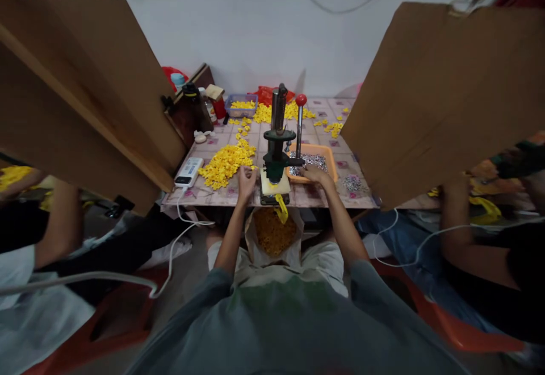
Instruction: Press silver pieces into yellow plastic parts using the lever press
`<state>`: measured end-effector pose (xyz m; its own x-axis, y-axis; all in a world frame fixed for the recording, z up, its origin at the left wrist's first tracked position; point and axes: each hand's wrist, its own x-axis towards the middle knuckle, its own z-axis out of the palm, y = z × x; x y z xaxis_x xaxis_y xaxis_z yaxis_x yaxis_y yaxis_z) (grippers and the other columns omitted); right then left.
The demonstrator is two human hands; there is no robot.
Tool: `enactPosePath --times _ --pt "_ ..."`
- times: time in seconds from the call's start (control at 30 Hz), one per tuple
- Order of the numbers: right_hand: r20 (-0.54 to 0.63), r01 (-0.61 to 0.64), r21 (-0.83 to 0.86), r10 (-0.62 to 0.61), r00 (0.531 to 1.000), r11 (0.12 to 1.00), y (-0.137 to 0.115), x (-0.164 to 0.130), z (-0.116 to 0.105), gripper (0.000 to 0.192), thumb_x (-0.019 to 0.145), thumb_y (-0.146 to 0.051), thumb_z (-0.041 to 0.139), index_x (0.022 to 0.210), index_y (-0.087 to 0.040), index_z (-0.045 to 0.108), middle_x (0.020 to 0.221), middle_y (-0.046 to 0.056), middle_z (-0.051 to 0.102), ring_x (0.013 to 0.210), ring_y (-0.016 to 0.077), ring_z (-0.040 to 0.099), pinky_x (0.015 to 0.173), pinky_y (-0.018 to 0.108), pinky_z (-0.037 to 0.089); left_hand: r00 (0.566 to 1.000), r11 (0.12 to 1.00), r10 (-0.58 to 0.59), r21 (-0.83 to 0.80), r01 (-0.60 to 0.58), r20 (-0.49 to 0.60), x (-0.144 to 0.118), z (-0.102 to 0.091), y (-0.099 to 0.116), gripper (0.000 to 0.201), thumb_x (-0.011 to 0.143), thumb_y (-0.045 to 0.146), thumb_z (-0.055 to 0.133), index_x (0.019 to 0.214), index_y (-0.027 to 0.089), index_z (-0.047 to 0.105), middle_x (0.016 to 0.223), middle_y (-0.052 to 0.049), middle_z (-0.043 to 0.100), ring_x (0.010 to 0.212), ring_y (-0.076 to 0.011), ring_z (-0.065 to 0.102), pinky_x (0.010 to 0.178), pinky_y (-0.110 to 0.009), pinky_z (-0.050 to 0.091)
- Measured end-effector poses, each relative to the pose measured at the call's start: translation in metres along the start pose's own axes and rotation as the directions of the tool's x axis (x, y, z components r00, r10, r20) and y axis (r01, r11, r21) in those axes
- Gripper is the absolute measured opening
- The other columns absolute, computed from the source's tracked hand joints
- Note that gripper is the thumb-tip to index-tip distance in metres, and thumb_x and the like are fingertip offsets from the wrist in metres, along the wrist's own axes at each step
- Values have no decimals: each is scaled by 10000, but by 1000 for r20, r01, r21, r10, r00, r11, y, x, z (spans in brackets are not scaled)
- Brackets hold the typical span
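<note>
My left hand [247, 183] is closed in a pinch at the right edge of a heap of small yellow plastic pieces [225, 165]; a small yellow piece [254, 167] shows at its fingertips. My right hand [314, 174] reaches over the front of an orange tray [333, 165], fingers stretched toward the small shiny metal parts [319, 161] inside. Between my hands stands a dark green hand press [276, 162] with a red-knobbed lever [300, 119]. A yellow strip [281, 209] hangs from the front of its base.
An open sack of yellow pieces [275, 233] sits between my knees. A white power bank [189, 172] with a cable lies at left, near a blue basket [241, 105]. Cardboard partitions [460, 96] flank the table. Other people's arms [59, 221] show on both sides.
</note>
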<state>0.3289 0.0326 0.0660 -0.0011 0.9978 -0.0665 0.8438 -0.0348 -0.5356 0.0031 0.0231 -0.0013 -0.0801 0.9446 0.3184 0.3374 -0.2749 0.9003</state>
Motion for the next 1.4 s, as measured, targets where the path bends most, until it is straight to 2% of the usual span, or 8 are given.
enactPosePath --times 0.2,0.4,0.5,0.7,0.9,1.1,1.33,1.4 --pt "105 122 89 -131 986 989 5 2 -11 354 904 -482 721 683 -206 699 739 32 724 733 218 634 707 307 504 999 971 7 -240 5 47 -15 3 6 655 978 721 638 1407 229 598 1415 -179 690 1316 -270 684 1011 -378 604" --pt "-158 181 89 -166 973 979 6 -15 -3 318 1031 -377 560 865 -190 756 942 104 749 964 259 650 898 352 522 974 956 -10 -284 76 228 -14 5 -2 712 812 702 838 1257 157 733 745 1 622 671 -158 587 600 -259 455" --pt "-301 318 13 -299 905 948 -6 -31 12 315 1073 -316 516 971 -195 789 1085 147 747 1107 299 630 1021 419 501 973 955 12 -292 58 230 -14 3 0 647 793 648 880 1184 144 768 659 52 489 605 -113 456 573 -232 345" --pt "-384 598 -47 -567 729 800 -45 -72 61 320 1103 -400 594 997 -221 837 1022 117 751 1052 288 661 972 425 533 943 959 102 -282 -9 317 -14 -7 14 566 741 608 925 1037 144 795 879 -24 665 732 -128 502 675 -246 401" --pt "-335 640 79 -585 739 764 -59 -99 81 356 1150 -396 506 1101 -216 810 1051 106 785 989 250 706 940 384 564 881 956 145 -293 -8 450 -15 -16 20 522 742 594 936 977 153 784 1061 -64 698 888 -166 585 798 -267 460" --pt "-297 671 -132 -675 675 729 -71 -102 81 377 1162 -310 452 1197 -192 808 1111 138 773 1047 264 691 970 401 540 836 950 208 -309 -48 509 -13 -22 22 519 725 597 959 958 158 806 1046 -72 689 935 -195 606 858 -298 475" --pt "-215 643 -334 -720 660 689 -71 -112 77 364 1123 -349 535 1339 -215 794 1044 136 729 1002 276 664 938 433 532 840 947 218 -316 -58 497 -14 -20 19 538 734 605 949 1002 162 806 1051 -70 688 928 -191 603 832 -299 464" --pt "-350 594 -317 -673 651 740 -74 -111 62 419 1127 -387 485 1406 -212 745 1155 163 715 1107 310 661 1005 485 530 855 956 193 -290 -52 481 -14 -18 20 560 757 618 927 1043 153 805 1057 -77 701 910 -188 600 828 -301 472"
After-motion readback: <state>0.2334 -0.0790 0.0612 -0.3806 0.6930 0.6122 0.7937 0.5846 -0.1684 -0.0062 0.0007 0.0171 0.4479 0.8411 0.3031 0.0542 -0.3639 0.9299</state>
